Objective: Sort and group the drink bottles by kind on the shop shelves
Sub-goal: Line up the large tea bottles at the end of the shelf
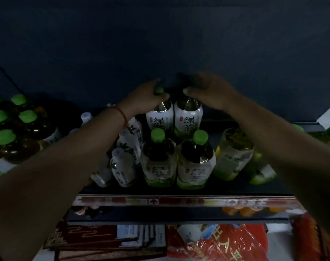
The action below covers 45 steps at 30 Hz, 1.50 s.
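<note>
Shelf stock, centre of frame: four green-tea bottles in two rows. Your left hand (147, 97) curls round the neck of the rear left bottle (159, 113), just under its green cap; your right hand (211, 91) closes over the top of the rear right bottle (188, 117), whose cap is mostly hidden, so how tight that grip is cannot be told. Both rear bottles stand touching, directly behind the front pair (177, 164). Left of centre: clear white-capped bottles (122, 166), leaning. Upper left: a green-capped cluster (15, 119) of darker drinks. Right of centre: a yellow-green bottle (233, 153), partly behind your forearm. Step in hand, as judged: squaring the green-tea group on the shelf (179, 201). Next move likely calls for seating both rear bottles upright and tight against the front pair, without nudging the leaning clear ones.
</note>
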Available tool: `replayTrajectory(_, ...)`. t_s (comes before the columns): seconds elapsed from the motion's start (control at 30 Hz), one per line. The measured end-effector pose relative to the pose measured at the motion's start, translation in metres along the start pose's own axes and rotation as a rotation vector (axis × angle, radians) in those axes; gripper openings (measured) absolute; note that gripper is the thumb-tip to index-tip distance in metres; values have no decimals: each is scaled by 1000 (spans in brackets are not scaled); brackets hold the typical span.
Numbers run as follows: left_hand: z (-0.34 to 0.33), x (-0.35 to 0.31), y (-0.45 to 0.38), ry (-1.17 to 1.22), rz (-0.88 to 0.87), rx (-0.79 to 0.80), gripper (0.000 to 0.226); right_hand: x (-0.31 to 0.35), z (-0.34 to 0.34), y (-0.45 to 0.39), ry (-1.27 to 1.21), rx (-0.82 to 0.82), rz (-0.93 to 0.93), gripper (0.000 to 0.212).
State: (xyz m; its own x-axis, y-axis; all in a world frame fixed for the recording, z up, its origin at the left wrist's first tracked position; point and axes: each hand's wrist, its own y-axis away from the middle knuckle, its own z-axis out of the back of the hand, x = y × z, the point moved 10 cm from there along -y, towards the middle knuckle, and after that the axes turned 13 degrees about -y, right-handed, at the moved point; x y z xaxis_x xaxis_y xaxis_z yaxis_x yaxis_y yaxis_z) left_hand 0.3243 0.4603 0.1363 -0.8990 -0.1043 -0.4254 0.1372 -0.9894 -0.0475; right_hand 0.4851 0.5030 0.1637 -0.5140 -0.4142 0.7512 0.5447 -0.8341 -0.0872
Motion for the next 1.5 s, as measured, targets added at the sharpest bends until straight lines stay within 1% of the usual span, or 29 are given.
replayTrajectory(0.07, -10, 4, -12, -115, -11, 11, 46, -23, -17, -27, 160, 112, -103, 62)
replayTrajectory(0.13, -13, 10, -11, -130, -37, -31, 40, -41, -24, -33, 206, 132, -152, 54)
replayTrajectory(0.23, -14, 13, 0, -93, -83, -62, 43, -41, -23, -24, 218, 130, -88, 41)
replayTrajectory(0.3, -17, 13, 10, -51, -117, -42, 46, -39, -23, -11, 214, 152, -58, 36)
replayTrajectory(0.47, -18, 14, 26, 138, -157, 37, 47, -42, -20, 14, 168, 185, -47, 35)
replayTrajectory(0.57, -20, 12, 30, 142, -175, 45, 46, -40, -20, 21, 125, 189, -33, 30)
replayTrajectory(0.7, -21, 11, 36, 152, -180, 45, 45, -39, -19, 26, 101, 191, -51, 31)
replayTrajectory(0.77, -23, 14, 40, 176, -171, 71, 44, -40, -21, 29, 112, 224, -79, 37)
replayTrajectory(0.83, -25, 17, 45, 223, -149, 108, 46, -38, -22, 39, 118, 268, -121, 54)
replayTrajectory(0.87, -25, 16, 49, 257, -143, 131, 49, -34, -20, 47, 102, 257, -124, 63)
replayTrajectory(0.9, -25, 15, 54, 303, -135, 151, 52, -25, -16, 57, 78, 220, -91, 69)
replayTrajectory(0.97, -22, 13, 69, 426, -114, 155, 62, -3, -10, 83, 39, 150, 41, 72)
replayTrajectory(1.0, -20, 10, 78, 464, -123, 144, 66, 3, -14, 97, 43, 168, 86, 75)
replayTrajectory(1.03, -19, 7, 90, 441, -156, 128, 72, 5, -23, 110, 71, 226, 99, 80)
replayTrajectory(1.1, -25, 1, 112, 211, -247, 118, 86, -6, -47, 129, 185, 346, 90, 93)
replayTrajectory(1.13, -31, -1, 121, 73, -278, 111, 92, -13, -54, 132, 228, 357, 96, 97)
replayTrajectory(1.17, -38, -1, 128, -29, -289, 99, 95, -18, -56, 132, 241, 334, 104, 98)
replayTrajectory(1.2, -44, 0, 132, -65, -278, 88, 97, -19, -56, 131, 233, 292, 113, 97)
replayTrajectory(1.27, -52, 6, 137, -18, -240, 64, 102, -20, -55, 130, 210, 220, 133, 93)
replayTrajectory(1.37, -51, 12, 136, 42, -241, 7, 103, -20, -54, 128, 197, 147, 145, 92)
replayTrajectory(1.5, -50, 10, 132, 18, -295, -21, 102, -25, -55, 128, 173, 90, 71, 97)
